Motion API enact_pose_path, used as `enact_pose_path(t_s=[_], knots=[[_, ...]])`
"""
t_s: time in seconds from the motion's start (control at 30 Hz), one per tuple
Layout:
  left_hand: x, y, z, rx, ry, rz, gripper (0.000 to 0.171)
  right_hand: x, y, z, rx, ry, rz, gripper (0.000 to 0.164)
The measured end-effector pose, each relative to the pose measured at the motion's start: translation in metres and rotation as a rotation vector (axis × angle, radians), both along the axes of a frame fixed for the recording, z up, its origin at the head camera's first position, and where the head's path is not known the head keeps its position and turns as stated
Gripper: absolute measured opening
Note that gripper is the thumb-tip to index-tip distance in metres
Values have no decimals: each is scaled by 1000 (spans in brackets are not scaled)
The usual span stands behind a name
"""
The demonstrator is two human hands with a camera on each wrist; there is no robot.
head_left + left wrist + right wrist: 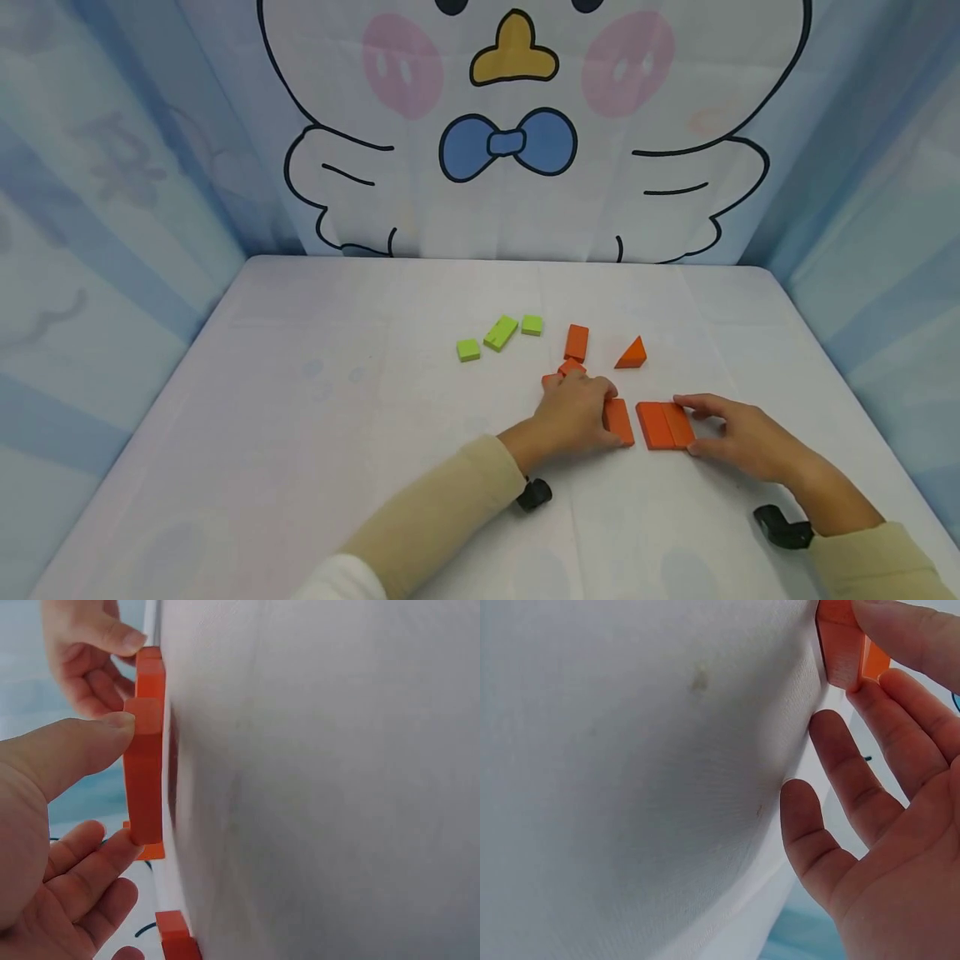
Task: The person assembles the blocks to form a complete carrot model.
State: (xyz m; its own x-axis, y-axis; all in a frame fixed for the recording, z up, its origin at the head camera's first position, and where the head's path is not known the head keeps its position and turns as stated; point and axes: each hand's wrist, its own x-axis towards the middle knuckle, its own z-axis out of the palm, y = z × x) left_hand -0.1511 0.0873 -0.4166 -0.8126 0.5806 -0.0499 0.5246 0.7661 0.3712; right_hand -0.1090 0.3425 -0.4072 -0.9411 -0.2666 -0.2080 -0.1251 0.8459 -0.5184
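Note:
My left hand (573, 412) pinches an orange rectangular block (618, 422) by its two ends; in the left wrist view the thumb is on one end of the block (144, 776) and a fingertip on the other. Just to the right, two orange blocks (655, 426) lie side by side, edges together, with a narrow gap to the left hand's block. My right hand (750, 437) grips the outer block of that pair (679, 426), thumb at the near end and forefinger at the far end. Its other fingers are spread in the right wrist view.
Beyond the left hand lie an orange block (576, 342), a smaller orange piece (572, 367) and another partly hidden by the hand. An orange triangular block (632, 353) sits further right. Three green blocks (500, 333) are at the back of the white table (300, 417).

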Motion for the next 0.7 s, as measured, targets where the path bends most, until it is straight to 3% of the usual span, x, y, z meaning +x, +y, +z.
enact_pose_path(t_s=[0.7], knots=[[5,18,0,-55,19,8,53,1,2,0,-19,19,12,63]])
